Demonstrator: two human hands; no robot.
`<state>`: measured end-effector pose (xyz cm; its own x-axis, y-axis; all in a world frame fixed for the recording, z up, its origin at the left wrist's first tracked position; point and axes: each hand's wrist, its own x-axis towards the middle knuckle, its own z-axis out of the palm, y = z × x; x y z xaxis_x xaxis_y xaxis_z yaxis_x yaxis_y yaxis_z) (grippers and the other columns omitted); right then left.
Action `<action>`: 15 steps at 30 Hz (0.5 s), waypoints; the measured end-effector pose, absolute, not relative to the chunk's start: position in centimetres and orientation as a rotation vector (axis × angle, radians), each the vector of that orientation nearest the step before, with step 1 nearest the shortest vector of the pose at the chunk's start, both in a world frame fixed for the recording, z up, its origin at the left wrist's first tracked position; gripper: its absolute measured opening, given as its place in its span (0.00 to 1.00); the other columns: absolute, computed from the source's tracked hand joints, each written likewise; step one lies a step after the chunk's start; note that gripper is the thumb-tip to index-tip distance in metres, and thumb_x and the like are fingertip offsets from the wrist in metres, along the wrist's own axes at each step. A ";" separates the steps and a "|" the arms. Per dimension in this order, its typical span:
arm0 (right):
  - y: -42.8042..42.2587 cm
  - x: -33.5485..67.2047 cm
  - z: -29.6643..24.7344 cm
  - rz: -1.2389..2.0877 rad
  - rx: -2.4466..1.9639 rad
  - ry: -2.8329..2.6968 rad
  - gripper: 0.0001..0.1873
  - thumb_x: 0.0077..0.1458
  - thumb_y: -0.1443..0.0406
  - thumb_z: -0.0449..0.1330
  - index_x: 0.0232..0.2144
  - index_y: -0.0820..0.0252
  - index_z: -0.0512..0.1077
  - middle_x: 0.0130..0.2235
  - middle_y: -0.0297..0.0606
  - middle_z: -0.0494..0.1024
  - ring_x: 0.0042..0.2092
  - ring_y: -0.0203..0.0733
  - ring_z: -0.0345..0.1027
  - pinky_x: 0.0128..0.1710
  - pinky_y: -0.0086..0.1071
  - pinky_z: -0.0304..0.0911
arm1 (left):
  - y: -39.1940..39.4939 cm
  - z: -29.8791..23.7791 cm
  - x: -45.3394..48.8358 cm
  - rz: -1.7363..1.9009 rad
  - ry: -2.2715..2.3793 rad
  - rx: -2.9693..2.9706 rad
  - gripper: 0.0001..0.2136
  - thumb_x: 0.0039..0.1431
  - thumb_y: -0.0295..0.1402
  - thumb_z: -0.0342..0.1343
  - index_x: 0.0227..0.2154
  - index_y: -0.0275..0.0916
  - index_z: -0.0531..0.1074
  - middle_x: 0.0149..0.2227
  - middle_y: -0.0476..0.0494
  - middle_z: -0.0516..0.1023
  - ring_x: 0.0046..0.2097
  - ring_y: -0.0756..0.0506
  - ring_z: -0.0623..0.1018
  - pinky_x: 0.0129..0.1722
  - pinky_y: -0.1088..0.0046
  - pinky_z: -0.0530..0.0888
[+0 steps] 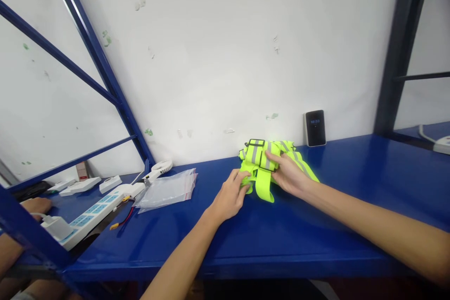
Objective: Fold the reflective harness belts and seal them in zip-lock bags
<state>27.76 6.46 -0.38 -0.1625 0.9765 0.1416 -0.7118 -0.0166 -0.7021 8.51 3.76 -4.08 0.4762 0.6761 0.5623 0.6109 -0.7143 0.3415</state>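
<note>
A folded neon-yellow reflective vest with grey stripes lies on the blue shelf top close to the white wall. My left hand grips the vest's lower left straps, fingers curled around the fabric. My right hand rests on the right side of the bundle, its thumb and fingers pinching the top fold. Both forearms reach in from the bottom edge.
A stack of clear zip bags lies left of the vest. Further left are a white power strip, a small white fan and white boxes. A dark phone-like device leans on the wall. Another person's hand shows at far left.
</note>
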 end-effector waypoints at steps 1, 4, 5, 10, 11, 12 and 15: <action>6.5 27.8 -0.4 1.578 -0.465 -0.767 0.07 0.56 0.71 0.59 0.38 0.59 0.72 0.42 0.39 0.81 0.47 0.46 0.74 0.49 0.42 0.71 | 3.8 -4.1 8.5 1.016 1.127 2.633 0.15 0.64 0.27 0.43 0.52 0.43 0.63 0.49 0.40 0.64 0.39 0.48 0.72 0.44 0.69 0.71; 6.5 27.8 -0.5 1.583 -0.483 -0.768 0.08 0.57 0.72 0.58 0.40 0.60 0.72 0.42 0.40 0.81 0.47 0.46 0.74 0.48 0.42 0.72 | 3.8 -4.2 8.3 0.911 1.152 2.657 0.20 0.64 0.24 0.40 0.54 0.48 0.64 0.53 0.41 0.59 0.35 0.52 0.71 0.42 0.71 0.72; 6.5 27.8 -0.6 1.583 -0.487 -0.768 0.08 0.57 0.72 0.58 0.40 0.60 0.72 0.42 0.40 0.81 0.47 0.46 0.74 0.48 0.42 0.72 | 3.9 -4.3 8.2 0.886 1.179 2.664 0.21 0.63 0.23 0.40 0.55 0.49 0.65 0.53 0.42 0.58 0.34 0.52 0.71 0.42 0.70 0.72; 6.6 27.5 -1.3 1.593 -0.487 -0.775 0.11 0.56 0.72 0.58 0.43 0.59 0.71 0.42 0.40 0.81 0.46 0.46 0.75 0.47 0.43 0.73 | 4.1 -4.5 8.0 0.773 1.326 2.677 0.23 0.60 0.22 0.41 0.52 0.53 0.68 0.46 0.45 0.59 0.36 0.50 0.71 0.42 0.69 0.73; 6.6 27.5 -1.4 1.597 -0.484 -0.772 0.12 0.56 0.72 0.59 0.43 0.59 0.71 0.42 0.40 0.81 0.45 0.46 0.76 0.47 0.43 0.73 | 4.1 -4.5 8.0 0.771 1.343 2.674 0.22 0.60 0.22 0.42 0.51 0.52 0.69 0.45 0.45 0.59 0.37 0.50 0.71 0.42 0.69 0.72; 6.6 27.4 -1.4 1.598 -0.478 -0.769 0.12 0.56 0.73 0.59 0.44 0.59 0.70 0.42 0.40 0.81 0.45 0.46 0.76 0.47 0.43 0.73 | 4.1 -4.4 8.1 0.773 1.353 2.674 0.21 0.60 0.22 0.42 0.49 0.50 0.70 0.45 0.45 0.58 0.37 0.50 0.70 0.42 0.69 0.72; 6.5 27.5 -1.2 1.609 -0.467 -0.768 0.12 0.56 0.73 0.58 0.43 0.59 0.71 0.42 0.40 0.81 0.45 0.46 0.76 0.47 0.42 0.73 | 3.8 -4.3 8.3 0.758 1.370 2.716 0.17 0.60 0.23 0.42 0.42 0.46 0.73 0.44 0.45 0.58 0.34 0.50 0.70 0.41 0.69 0.73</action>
